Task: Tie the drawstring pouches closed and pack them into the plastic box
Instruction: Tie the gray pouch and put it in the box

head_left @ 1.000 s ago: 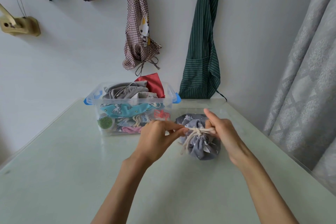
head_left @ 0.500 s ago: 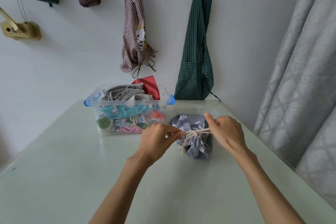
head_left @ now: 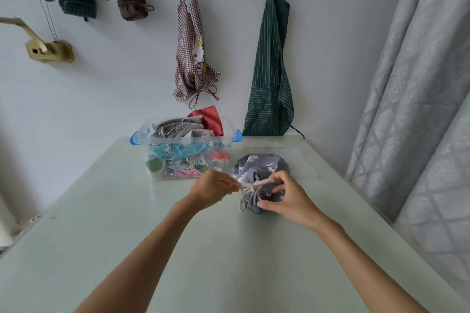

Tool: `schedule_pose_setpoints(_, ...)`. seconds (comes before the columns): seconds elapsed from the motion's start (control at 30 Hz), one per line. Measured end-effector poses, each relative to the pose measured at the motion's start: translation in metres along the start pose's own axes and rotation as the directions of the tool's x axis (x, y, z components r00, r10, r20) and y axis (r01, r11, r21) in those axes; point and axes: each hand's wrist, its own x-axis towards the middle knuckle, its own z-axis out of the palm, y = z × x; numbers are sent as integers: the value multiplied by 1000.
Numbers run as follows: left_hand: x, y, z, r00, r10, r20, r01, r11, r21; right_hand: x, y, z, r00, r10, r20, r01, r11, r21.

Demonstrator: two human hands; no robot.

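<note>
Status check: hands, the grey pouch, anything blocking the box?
Both hands, left and right, pinching the cord. Grey pouch on the table, neck cinched. Box heaped, path open.

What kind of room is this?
Probably a room in a home, maybe a kitchen or utility corner. Aprons hang on the wall, a curtain covers the right side, and a plastic box of pouches sits on the table.
</note>
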Motion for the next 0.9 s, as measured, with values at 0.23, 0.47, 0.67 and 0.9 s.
schedule_pose_setpoints(0.23,27,-22,-22,953,-271,136,297,922,-248,64,37,-29,999,41,6,-38,965,-261)
schedule_pose_setpoints(0.47,51,-9,-27,726,-452,519,680,581,-446,131,48,-15,980,118,160,41,670,-741)
schedule_pose_setpoints(0.67,66,28,-46,778,-512,363,594,410,-692,137,16,-39,1000,31,4,-28,945,-327)
schedule_pose_setpoints(0.9,99,94,-141,815,-537,219,506,474,-721,171,-97,-99,988,134,77,-149,958,245)
